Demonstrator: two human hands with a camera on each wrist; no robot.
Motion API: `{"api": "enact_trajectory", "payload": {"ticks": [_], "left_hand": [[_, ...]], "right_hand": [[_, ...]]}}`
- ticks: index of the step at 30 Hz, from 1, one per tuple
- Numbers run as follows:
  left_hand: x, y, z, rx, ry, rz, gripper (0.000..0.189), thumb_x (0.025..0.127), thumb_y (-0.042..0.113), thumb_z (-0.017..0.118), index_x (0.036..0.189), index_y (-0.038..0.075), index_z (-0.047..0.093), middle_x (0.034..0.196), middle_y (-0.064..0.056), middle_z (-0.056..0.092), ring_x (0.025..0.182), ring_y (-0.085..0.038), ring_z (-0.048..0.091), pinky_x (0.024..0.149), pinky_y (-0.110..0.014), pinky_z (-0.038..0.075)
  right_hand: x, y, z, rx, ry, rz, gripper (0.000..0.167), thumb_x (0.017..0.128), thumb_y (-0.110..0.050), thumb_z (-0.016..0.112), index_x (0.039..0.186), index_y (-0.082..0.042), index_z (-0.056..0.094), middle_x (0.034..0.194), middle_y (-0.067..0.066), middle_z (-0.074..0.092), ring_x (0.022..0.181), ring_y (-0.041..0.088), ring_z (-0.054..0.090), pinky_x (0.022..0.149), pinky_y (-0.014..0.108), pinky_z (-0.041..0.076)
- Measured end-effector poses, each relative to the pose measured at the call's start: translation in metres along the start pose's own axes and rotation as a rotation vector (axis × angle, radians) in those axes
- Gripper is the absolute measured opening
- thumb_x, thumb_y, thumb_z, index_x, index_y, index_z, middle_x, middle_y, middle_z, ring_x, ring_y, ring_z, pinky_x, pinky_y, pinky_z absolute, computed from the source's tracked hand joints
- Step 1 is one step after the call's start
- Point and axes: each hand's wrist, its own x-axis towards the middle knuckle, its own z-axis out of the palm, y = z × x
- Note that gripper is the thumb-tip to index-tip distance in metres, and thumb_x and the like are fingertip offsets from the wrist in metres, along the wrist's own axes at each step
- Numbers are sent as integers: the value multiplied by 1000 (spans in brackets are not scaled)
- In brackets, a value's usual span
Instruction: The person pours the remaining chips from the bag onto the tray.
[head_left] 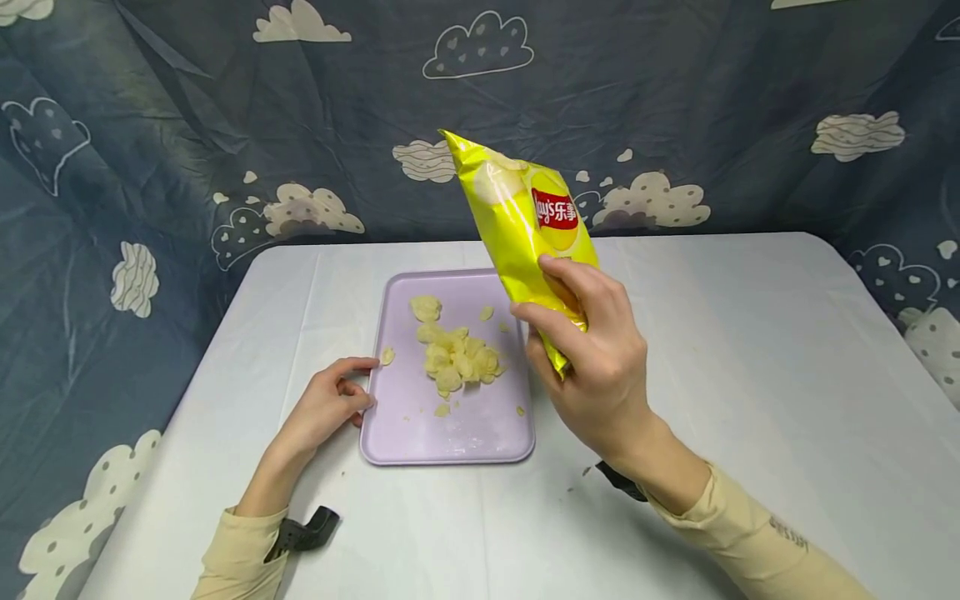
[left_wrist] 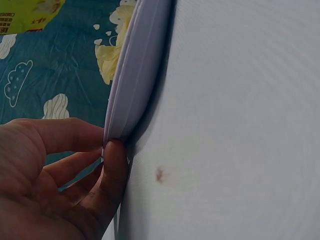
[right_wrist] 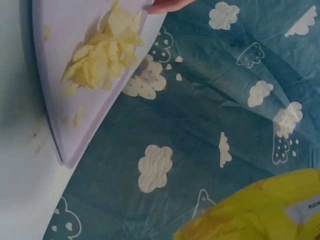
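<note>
My right hand [head_left: 600,358] grips a yellow bag of potato chips [head_left: 517,225] with a red label, raised and tilted above the right side of the tray. Part of the bag [right_wrist: 260,215] shows in the right wrist view. A pale purple tray [head_left: 480,442] lies on the table, with a loose pile of potato chips [head_left: 453,358] and small broken pieces on it. At the tray's left edge, my left hand [head_left: 330,400] holds the rim between thumb and fingers. That left hand [left_wrist: 65,165] is close up in the left wrist view, against the tray's side [left_wrist: 140,75].
A white cloth [head_left: 735,358] covers the table. Dark crumbs [head_left: 577,479] dot the cloth below the tray's right corner. A blue curtain [head_left: 600,75] with cloud prints hangs behind the table. Black bands [head_left: 307,529] sit on both wrists.
</note>
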Motion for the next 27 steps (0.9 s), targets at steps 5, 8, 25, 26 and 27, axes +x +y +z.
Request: {"api": "enact_trajectory", "payload": {"ticks": [5,8,25,26,27], "left_hand": [[-1,0,0,2,7,-4,57,84,-7,64,138,1,52,75,-13,60,64,-20,54,54,-29,53],[-3,2,0,7,10,-6,57,83,-7,65,138,1,52,75,-12,60,64,-19,54,54,-28,53],[-3,7,1,-8,-4,-10,57,84,-7,64,139,1,51,79,-16,61,66,-21,56,55,-29,54],[-3,7,1,-8,-4,-10,57,84,-7,65,139,1,51,79,-16,61,66,-21,56,55,-29,54],[-3,7,1,-10,-5,-12,57,84,-7,65,139,1,51,79,-16,61,67,-21,56,55,-29,54]], "right_hand": [[-8,0,2,-11,-28,1,23,93,-9,51,95,-3,74,127,23,56,118,43,46,99,46,41],[-13,2,3,-10,-60,4,24,93,-7,50,96,-1,73,128,24,54,123,45,43,103,48,38],[-46,18,-3,-145,-407,70,33,74,11,75,103,-1,71,142,17,49,140,43,29,113,58,24],[-49,19,-4,-160,-435,78,33,73,10,76,104,-2,71,142,17,48,140,43,29,113,59,24],[-52,20,-4,-174,-463,88,34,73,9,76,105,-2,71,143,17,47,140,43,28,113,59,24]]}}
